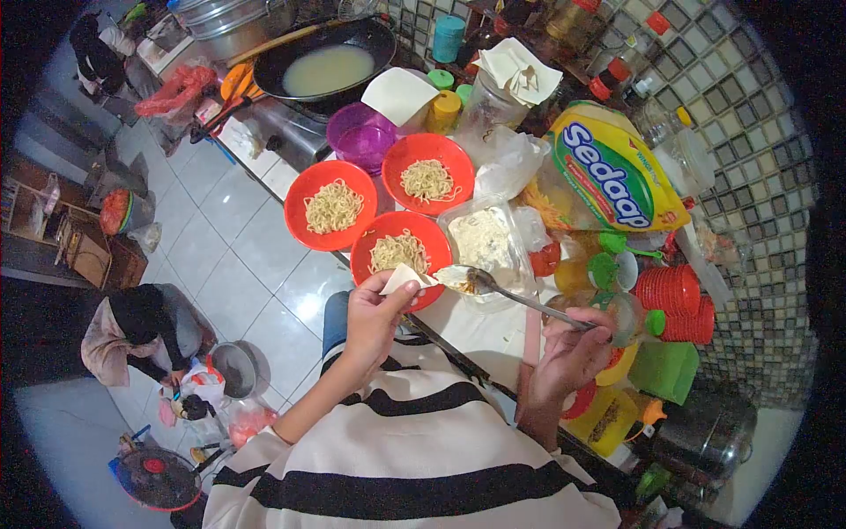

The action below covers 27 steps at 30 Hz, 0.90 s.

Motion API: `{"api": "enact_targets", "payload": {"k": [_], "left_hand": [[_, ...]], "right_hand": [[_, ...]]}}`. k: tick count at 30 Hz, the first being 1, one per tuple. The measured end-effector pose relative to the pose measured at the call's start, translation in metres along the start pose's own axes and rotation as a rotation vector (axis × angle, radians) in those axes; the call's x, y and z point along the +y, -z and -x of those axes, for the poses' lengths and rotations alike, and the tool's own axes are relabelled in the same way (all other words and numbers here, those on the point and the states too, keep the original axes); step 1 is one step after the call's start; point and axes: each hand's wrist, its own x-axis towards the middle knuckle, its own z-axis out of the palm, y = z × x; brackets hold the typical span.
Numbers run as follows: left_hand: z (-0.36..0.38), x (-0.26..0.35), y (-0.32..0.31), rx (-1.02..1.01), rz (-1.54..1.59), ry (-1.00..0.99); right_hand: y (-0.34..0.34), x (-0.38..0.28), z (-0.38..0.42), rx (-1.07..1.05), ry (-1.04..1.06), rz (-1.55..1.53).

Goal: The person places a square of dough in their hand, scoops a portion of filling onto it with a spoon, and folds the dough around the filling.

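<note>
Between its thumb and fingers, my left hand pinches a pale square wrapper, held over the edge of the nearest red bowl. My right hand grips the handle of a metal spoon. The spoon's tip, with some filling on it, is at the wrapper's right side. A clear tub of pale, crumbly mixture lies just beyond the spoon. Noodles sit in that bowl and in two more, a left red bowl and a back red bowl.
Behind the bowls are a purple bowl and a wok with liquid. A yellow Sedaap pouch, stacked red cups and a green container stand right. Another person bends over the floor at left.
</note>
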Motion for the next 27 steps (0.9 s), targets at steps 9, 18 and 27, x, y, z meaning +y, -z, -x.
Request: {"api": "enact_targets", "payload": {"k": [9, 18, 27], "left_hand": [[0.0, -0.001, 0.0, -0.011, -0.028, -0.03], [-0.001, -0.002, 0.002, -0.035, -0.115, -0.061], [0.005, 0.009, 0.001, -0.156, -0.429, -0.14]], "right_hand": [[-0.001, 0.002, -0.001, 0.021, -0.011, -0.012], [-0.001, 0.005, -0.004, 0.048, -0.057, -0.037], [0.009, 0.012, -0.011, 0.126, 0.017, -0.072]]}}
